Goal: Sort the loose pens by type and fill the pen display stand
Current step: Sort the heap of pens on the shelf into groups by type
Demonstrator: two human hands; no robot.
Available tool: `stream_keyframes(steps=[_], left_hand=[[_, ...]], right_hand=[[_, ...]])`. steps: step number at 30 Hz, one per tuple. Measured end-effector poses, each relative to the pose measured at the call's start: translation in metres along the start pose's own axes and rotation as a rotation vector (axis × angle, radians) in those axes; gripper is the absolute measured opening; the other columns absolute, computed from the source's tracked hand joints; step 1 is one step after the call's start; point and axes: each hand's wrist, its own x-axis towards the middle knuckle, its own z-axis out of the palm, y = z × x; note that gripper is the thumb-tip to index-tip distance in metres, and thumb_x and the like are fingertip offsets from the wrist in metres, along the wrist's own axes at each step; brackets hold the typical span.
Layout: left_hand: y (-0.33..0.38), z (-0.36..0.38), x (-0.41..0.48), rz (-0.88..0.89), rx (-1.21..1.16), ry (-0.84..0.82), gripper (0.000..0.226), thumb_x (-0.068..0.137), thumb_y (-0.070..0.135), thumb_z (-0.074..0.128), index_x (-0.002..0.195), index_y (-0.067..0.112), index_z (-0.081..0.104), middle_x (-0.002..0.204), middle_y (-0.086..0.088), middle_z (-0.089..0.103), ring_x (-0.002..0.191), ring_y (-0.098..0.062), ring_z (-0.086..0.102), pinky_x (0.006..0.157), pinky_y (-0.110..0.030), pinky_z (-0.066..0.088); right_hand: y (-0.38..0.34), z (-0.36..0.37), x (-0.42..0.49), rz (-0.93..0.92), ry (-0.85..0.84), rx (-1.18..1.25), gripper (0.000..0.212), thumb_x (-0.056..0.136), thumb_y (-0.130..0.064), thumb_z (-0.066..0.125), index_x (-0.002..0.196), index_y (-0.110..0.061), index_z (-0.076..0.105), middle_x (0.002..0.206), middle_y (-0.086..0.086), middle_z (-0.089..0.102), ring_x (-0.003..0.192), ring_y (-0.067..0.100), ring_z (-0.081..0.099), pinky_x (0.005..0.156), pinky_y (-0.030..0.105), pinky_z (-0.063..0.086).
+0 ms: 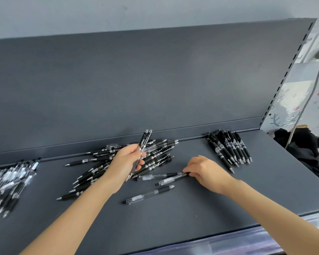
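A loose heap of black pens (155,153) lies in the middle of the dark grey shelf (191,208), near its back. My left hand (125,162) is raised over the heap and grips two pens (145,139) that stick up and away from me. My right hand (206,172) is down on the shelf and pinches the end of a clear-barrelled pen (171,179). Two more clear pens lie close by, one (155,176) just behind it and one (148,196) nearer me.
A sorted row of black pens (228,148) lies at the back right. A pile of clear-and-black pens (9,183) lies at the far left. The shelf's back panel (155,80) rises behind. Dark cloth and a grey cable (302,111) are off the right edge.
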Motion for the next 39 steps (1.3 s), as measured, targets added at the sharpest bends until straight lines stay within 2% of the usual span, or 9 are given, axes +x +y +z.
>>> stream_keyframes(steps=[3, 8, 13, 18, 23, 26, 29, 35, 39], left_hand=[[0.005, 0.014, 0.001, -0.009, -0.036, -0.073, 0.019, 0.1, 0.007, 0.044, 0.107, 0.01, 0.062, 0.101, -0.006, 0.061, 0.077, -0.013, 0.059, 0.071, -0.026, 0.053], [0.013, 0.052, 0.013, -0.001, 0.005, -0.159, 0.019, 0.095, 0.001, 0.052, 0.11, 0.006, 0.06, 0.092, -0.011, 0.054, 0.075, -0.016, 0.057, 0.071, -0.028, 0.053], [0.019, 0.112, 0.036, -0.067, 0.051, -0.198, 0.023, 0.089, -0.007, 0.047, 0.109, 0.003, 0.054, 0.083, -0.011, 0.049, 0.068, -0.019, 0.047, 0.056, -0.024, 0.045], [0.017, 0.167, 0.064, -0.15, 0.094, -0.151, 0.016, 0.09, -0.002, 0.05, 0.098, 0.012, 0.047, 0.1, -0.012, 0.052, 0.077, -0.019, 0.052, 0.066, -0.028, 0.056], [0.023, 0.196, 0.073, -0.153, 0.157, -0.141, 0.031, 0.091, 0.0, 0.05, 0.078, 0.024, 0.037, 0.115, -0.015, 0.048, 0.088, -0.029, 0.052, 0.079, -0.04, 0.054], [0.025, 0.201, 0.076, -0.187, 0.111, -0.182, 0.031, 0.091, -0.003, 0.047, 0.115, 0.017, 0.052, 0.128, -0.013, 0.047, 0.108, -0.028, 0.054, 0.087, -0.044, 0.055], [0.028, 0.193, 0.077, -0.179, 0.18, -0.272, 0.047, 0.093, -0.002, 0.043, 0.138, 0.012, 0.044, 0.123, -0.008, 0.048, 0.118, -0.027, 0.053, 0.092, -0.042, 0.053], [0.029, 0.166, 0.073, -0.015, 0.442, -0.419, 0.044, 0.092, 0.008, 0.049, 0.135, 0.016, 0.05, 0.126, -0.003, 0.054, 0.108, -0.017, 0.054, 0.101, -0.037, 0.047], [0.031, 0.12, 0.067, 0.144, 0.627, -0.362, 0.033, 0.089, 0.014, 0.057, 0.121, 0.021, 0.062, 0.117, 0.005, 0.062, 0.107, -0.011, 0.059, 0.093, -0.027, 0.048]], right_hand=[[0.0, -0.008, -0.006, 0.114, 0.039, 0.025, 0.032, 0.094, -0.016, 0.055, 0.125, -0.015, 0.061, 0.116, 0.004, 0.063, 0.107, 0.026, 0.053, 0.093, 0.024, 0.038], [0.011, -0.031, -0.015, 0.329, 0.268, 0.061, 0.038, 0.093, -0.019, 0.057, 0.13, -0.01, 0.057, 0.129, 0.009, 0.058, 0.123, 0.028, 0.047, 0.103, 0.03, 0.036], [0.041, -0.044, -0.027, 0.565, 0.185, -0.115, 0.039, 0.097, -0.035, 0.048, 0.132, -0.018, 0.053, 0.136, 0.005, 0.048, 0.134, 0.025, 0.033, 0.103, 0.038, 0.034], [0.065, -0.046, -0.038, 0.692, 0.154, -0.093, 0.036, 0.099, -0.031, 0.044, 0.132, -0.022, 0.052, 0.135, 0.006, 0.048, 0.132, 0.028, 0.032, 0.104, 0.039, 0.033], [0.076, -0.046, -0.04, 0.683, 0.17, 0.074, 0.038, 0.099, -0.028, 0.045, 0.134, -0.016, 0.052, 0.136, 0.012, 0.048, 0.134, 0.031, 0.032, 0.109, 0.041, 0.033], [0.079, -0.045, -0.042, 0.639, 0.201, 0.169, 0.038, 0.101, -0.023, 0.041, 0.135, -0.013, 0.051, 0.144, 0.011, 0.044, 0.139, 0.028, 0.03, 0.113, 0.031, 0.024], [0.079, -0.046, -0.042, 0.64, 0.217, 0.188, 0.036, 0.101, -0.022, 0.04, 0.13, -0.008, 0.056, 0.139, 0.013, 0.049, 0.139, 0.028, 0.031, 0.111, 0.03, 0.025], [0.078, -0.043, -0.04, 0.65, 0.203, 0.146, 0.036, 0.1, -0.029, 0.042, 0.129, -0.014, 0.056, 0.136, 0.01, 0.05, 0.135, 0.03, 0.035, 0.11, 0.043, 0.032], [0.067, -0.046, -0.038, 0.631, 0.271, 0.068, 0.032, 0.098, -0.028, 0.046, 0.117, -0.008, 0.062, 0.123, 0.013, 0.057, 0.122, 0.03, 0.043, 0.104, 0.038, 0.035]])
